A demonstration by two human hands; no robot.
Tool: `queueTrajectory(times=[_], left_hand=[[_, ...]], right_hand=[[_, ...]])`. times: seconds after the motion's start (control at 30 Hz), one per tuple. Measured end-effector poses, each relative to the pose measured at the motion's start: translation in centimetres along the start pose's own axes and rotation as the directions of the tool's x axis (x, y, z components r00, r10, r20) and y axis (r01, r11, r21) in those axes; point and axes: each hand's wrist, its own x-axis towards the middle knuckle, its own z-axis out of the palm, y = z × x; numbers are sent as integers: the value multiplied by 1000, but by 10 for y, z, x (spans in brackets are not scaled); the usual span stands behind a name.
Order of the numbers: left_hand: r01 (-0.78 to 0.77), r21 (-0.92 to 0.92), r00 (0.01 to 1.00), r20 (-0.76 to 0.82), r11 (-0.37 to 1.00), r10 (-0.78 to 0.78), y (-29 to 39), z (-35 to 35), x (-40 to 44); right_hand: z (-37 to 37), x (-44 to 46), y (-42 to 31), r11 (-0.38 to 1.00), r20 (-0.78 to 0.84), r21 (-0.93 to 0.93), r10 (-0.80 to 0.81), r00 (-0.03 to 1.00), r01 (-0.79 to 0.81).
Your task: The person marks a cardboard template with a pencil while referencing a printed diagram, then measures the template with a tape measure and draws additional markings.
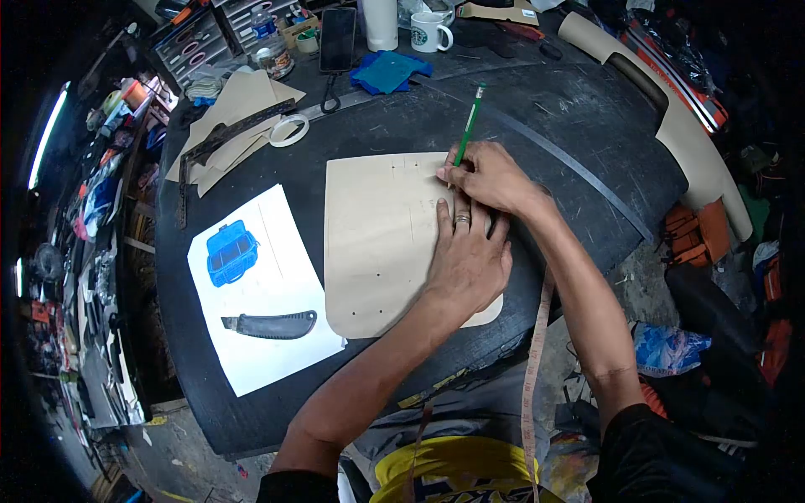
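Observation:
A tan card pattern [369, 226] with rounded lower corners, small holes and thin pencil lines lies flat on the black table. My left hand [474, 260] rests on its right part, fingers spread and pointing away from me, a ring on one finger. Just beyond those fingertips, my right hand [490, 176] is closed around a green pencil [472, 121], its tip low near the card's upper right edge. The pencil tip itself is hidden by the fingers. Left of the card is a white sheet [264, 289] with a blue bag picture, and a black-handled cutter [272, 325] lies on it.
A metal square [220, 138] and tape roll [289, 131] lie on card scraps at the upper left. Along the back stand a phone [337, 39], a tumbler [380, 25] and a mug [430, 32]. A long ruler [570, 159] lies at right; a measuring tape [532, 377] hangs near my body.

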Motion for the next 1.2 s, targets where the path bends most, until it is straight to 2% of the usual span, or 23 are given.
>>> queueTrajectory(times=[0.37, 0.47, 0.6, 0.63, 0.73, 0.9, 0.97, 1.1, 1.2], left_hand=[[9, -24, 1000, 27, 1000, -8, 1, -6, 1], [4, -27, 1000, 30, 1000, -3, 1, -6, 2], [7, -39, 1000, 0, 999, -7, -1, -2, -1], [5, -41, 1000, -7, 999, -6, -1, -2, -1], [3, -40, 1000, -14, 999, -3, -1, -4, 0], [-7, -22, 1000, -16, 1000, 6, 2, -8, 0], [-15, -12, 1000, -22, 1000, 14, 4, -11, 1], [-28, 37, 997, 72, 999, 25, 10, -26, -3], [-85, 49, 943, 325, 995, 65, 23, -56, -12]], right_hand=[[-3, 10, 9, 1000, 79, -1, 1, 997, -1], [0, 5, 16, 954, -308, 283, -11, 951, 103], [-12, -19, 43, 978, -432, 156, -57, 900, 137], [-16, -29, 47, 979, -434, 153, -57, 899, 136], [-21, -57, 55, 999, -335, -46, 5, 942, -22], [-25, -65, 69, 999, -389, -52, -30, 921, 10], [-28, -67, 68, 998, -321, -35, 46, 946, -60], [-36, -82, 60, 993, -188, -49, 99, 977, -110], [-39, -104, 55, 993, -127, -59, 96, 987, -104]])
